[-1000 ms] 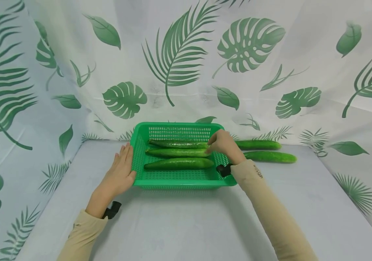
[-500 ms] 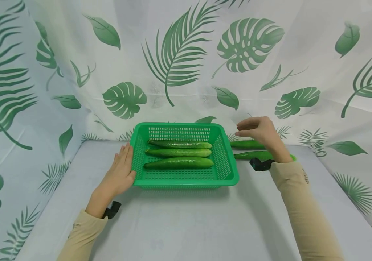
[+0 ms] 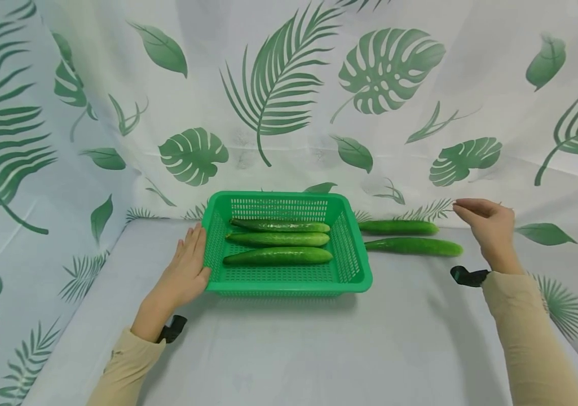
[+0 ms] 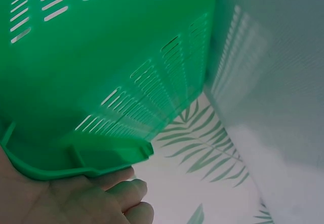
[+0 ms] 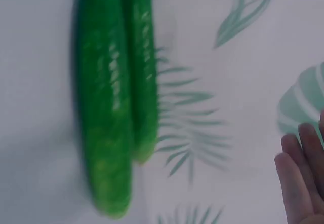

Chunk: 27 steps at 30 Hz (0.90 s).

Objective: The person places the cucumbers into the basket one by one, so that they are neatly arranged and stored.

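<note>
A green plastic basket (image 3: 289, 285) stands on the table with three cucumbers lying side by side inside; the front one (image 3: 278, 256) is the thickest. My left hand (image 3: 182, 273) rests with straight fingers against the basket's left side, and the left wrist view shows the hand (image 4: 76, 198) touching under the rim. To the right of the basket lie two more cucumbers, a rear one (image 3: 399, 227) and a nearer one (image 3: 415, 246). Up and right of their tips my right hand (image 3: 489, 228) hovers with nothing in it. In the right wrist view its fingers (image 5: 298, 178) are extended, apart from the cucumbers.
Behind the table (image 3: 289, 349) hangs a white cloth (image 3: 299, 152) printed with green leaves, close to the basket's back rim. The left ends of the two outside cucumbers lie close to the basket's right side.
My right hand has moved from over the basket's right end, past the outside cucumbers, to their right. The left hand stays at the basket, and the cucumbers have not moved.
</note>
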Tool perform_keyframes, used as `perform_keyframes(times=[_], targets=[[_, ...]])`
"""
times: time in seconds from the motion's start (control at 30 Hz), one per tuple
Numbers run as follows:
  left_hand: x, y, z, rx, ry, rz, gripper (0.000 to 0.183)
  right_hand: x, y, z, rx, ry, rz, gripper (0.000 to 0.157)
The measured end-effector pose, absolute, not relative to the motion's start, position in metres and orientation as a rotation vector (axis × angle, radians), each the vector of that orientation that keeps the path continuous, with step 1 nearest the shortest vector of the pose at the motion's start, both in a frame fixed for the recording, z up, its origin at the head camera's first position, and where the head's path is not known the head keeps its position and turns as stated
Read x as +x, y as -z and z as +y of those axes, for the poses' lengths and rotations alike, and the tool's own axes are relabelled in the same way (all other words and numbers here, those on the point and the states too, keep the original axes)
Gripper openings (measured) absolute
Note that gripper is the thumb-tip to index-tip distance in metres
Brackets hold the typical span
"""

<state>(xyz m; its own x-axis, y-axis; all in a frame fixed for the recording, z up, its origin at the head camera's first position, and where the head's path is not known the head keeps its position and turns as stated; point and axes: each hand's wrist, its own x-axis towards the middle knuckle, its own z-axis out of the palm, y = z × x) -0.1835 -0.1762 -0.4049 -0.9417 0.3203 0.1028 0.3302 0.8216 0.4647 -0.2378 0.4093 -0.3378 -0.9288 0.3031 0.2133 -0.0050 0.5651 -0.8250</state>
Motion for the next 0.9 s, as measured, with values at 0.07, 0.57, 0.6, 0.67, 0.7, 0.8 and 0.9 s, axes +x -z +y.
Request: perform_keyframes(times=[0.07,0.57,0.6,0.67,0.7,0.8,0.9], targets=[[-0.183,0.406,-0.177,-0.533,0.758,-2.977,0.074,-0.237,0.349,0.42,-0.336,-1.308,-2.49,0.05],[-0.184,0.407,-0.176,-0.535,0.774,-2.972,0.074,-0.249,0.434,0.468,-0.272,-1.233,-3.011,0.081],[-0.184,0.407,-0.176,-0.536,0.774,-2.974,0.075,-0.248,0.437,0.469,-0.286,-1.252,-3.016,0.083],[-0.184,0.408,-0.176,-0.538,0.771,-2.977,0.075,-0.246,0.442,0.47,-0.297,-1.296,-2.995,0.083],[-0.184,0.408,-0.176,-0.539,0.771,-2.978,0.075,-0.245,0.445,0.471,-0.299,-1.32,-2.973,0.082],[-0.183,0.407,-0.176,-0.538,0.778,-2.975,0.074,-0.24,0.451,0.472,-0.294,-1.361,-2.92,0.08],[-0.183,0.406,-0.177,-0.534,0.78,-2.975,0.074,-0.235,0.458,0.474,-0.312,-1.396,-2.885,0.079]])
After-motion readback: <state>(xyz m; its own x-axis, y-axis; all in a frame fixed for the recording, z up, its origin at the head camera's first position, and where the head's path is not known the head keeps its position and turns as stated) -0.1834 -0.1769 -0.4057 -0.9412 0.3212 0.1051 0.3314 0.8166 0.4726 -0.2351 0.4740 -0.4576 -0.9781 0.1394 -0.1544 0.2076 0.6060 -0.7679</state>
